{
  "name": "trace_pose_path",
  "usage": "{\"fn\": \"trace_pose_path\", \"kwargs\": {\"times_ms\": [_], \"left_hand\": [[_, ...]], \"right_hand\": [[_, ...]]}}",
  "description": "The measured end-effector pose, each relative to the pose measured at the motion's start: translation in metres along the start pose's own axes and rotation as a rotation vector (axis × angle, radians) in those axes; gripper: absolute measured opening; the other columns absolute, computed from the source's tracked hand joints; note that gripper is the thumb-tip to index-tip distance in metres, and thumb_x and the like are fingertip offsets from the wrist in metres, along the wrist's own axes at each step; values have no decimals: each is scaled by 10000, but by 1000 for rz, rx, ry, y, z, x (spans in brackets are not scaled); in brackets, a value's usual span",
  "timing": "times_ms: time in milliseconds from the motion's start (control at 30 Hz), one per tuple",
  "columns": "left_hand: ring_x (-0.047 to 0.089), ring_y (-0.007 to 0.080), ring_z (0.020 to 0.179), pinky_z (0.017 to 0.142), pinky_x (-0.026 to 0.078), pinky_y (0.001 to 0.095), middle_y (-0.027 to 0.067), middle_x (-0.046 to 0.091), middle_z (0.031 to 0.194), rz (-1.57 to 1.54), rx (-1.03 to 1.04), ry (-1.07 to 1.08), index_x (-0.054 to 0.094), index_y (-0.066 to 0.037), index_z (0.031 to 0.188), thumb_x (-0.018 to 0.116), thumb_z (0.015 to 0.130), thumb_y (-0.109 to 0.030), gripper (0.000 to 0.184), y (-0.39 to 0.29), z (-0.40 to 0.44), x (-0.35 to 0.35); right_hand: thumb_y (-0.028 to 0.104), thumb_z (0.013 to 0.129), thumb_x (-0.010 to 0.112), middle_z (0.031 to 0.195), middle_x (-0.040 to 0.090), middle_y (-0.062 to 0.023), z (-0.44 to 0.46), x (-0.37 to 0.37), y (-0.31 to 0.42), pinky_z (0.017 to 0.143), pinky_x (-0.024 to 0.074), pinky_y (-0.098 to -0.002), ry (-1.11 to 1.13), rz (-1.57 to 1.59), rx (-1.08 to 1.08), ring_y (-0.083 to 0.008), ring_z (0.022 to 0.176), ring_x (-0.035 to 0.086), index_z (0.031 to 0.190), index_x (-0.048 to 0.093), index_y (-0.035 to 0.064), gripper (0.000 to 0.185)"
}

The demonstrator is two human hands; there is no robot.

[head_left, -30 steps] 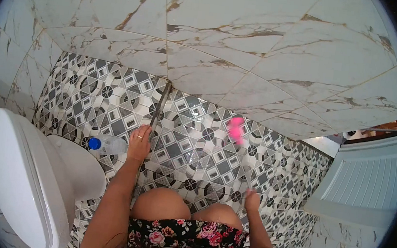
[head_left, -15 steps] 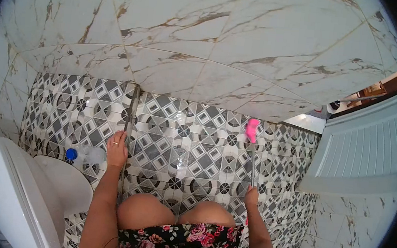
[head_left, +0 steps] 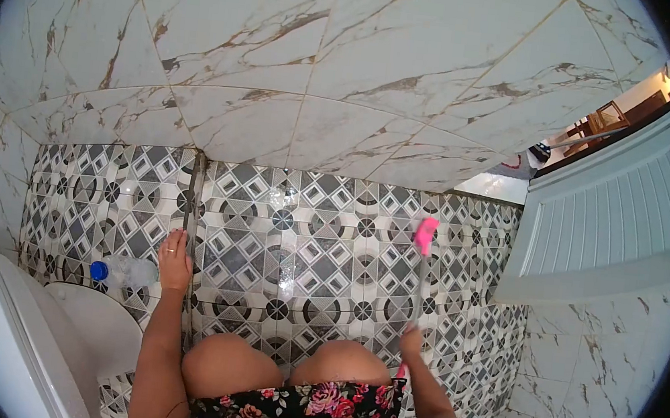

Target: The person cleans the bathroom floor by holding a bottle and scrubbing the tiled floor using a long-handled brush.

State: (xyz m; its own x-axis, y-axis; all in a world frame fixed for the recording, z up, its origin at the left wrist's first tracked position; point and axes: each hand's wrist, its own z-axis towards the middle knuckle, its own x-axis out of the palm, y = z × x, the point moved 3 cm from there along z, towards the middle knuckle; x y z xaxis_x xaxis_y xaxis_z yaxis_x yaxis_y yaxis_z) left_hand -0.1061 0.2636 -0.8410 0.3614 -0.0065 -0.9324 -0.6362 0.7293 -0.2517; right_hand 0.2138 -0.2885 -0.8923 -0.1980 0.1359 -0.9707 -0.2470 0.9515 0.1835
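Observation:
My right hand [head_left: 412,342] is wrapped round the thin grey handle of a brush [head_left: 426,235] whose pink head lies on the patterned tile floor [head_left: 242,269], ahead of the hand. A pink end of the handle shows behind my wrist. My left hand [head_left: 175,262] rests on the floor beside a raised tile edge, fingers extended, holding nothing. Just left of it a clear plastic bottle [head_left: 129,271] with a blue cap lies on its side.
A white toilet [head_left: 94,323] stands at the lower left. Marbled wall tiles [head_left: 247,31] rise in front. At the right is a louvred door [head_left: 605,211], open, with a doorway and a wooden chair [head_left: 606,118] beyond.
The view has shifted right, so the bottle, toilet and left hand appear further left. The pink brush head has moved right along the floor and closer to the doorway side.

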Motion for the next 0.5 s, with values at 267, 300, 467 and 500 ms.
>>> {"fn": "trace_pose_path", "kwargs": {"times_ms": [267,300,467,500], "left_hand": [[368,297,1252,1050,291,429,125,414,1328,-9,14,-6,423,-17,1292,514,730,-17,569,1,-3,0],[372,299,1248,1047,295,430,126,416,1324,-11,22,-23,423,-14,1291,515,729,-17,569,2,-5,-1],[410,302,1198,1025,313,432,122,430,1303,-2,-14,-14,427,-11,1286,530,722,-36,574,2,2,-3],[410,301,1197,1025,313,431,120,429,1305,-7,-17,-17,427,-12,1286,533,719,-39,577,3,3,-3]], "right_hand": [[391,915,433,754,622,-233,-32,-3,123,654,477,-508,571,-248,-405,-401,751,618,865,580,-1,422],[397,914,437,750,621,-237,-15,-20,123,647,476,-509,480,-199,-333,-408,750,616,871,574,-4,426],[389,911,478,682,589,-264,15,42,80,569,454,-513,141,121,-74,-451,659,580,842,553,-29,429],[402,912,473,680,587,-270,-11,25,108,546,451,-505,210,259,-194,-451,661,584,868,540,-33,443]]}}
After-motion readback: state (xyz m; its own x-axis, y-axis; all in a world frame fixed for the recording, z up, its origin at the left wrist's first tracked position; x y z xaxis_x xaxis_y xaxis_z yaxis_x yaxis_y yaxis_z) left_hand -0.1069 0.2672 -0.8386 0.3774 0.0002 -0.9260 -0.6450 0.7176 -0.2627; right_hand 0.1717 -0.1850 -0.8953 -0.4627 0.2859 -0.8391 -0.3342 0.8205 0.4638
